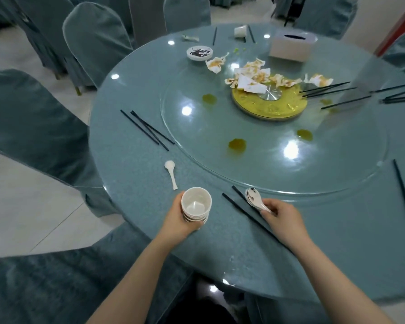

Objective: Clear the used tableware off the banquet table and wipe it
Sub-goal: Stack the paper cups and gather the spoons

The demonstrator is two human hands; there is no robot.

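White bowls (196, 204), black chopsticks (147, 129), teal table (126, 174).

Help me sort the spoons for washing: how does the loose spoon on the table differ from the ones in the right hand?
The loose spoon lies alone on the table, untouched; the held spoons are nested in a stack, pinched by the right hand. The loose spoon's bowl looks clean, while the held spoons' top bowl shows dark specks. Both are white.

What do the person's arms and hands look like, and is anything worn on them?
Both forearms are bare, with no sleeve visible up to the frame edge. The left hand and the right hand wear no gloves, and no watch, bracelet or ring can be seen.
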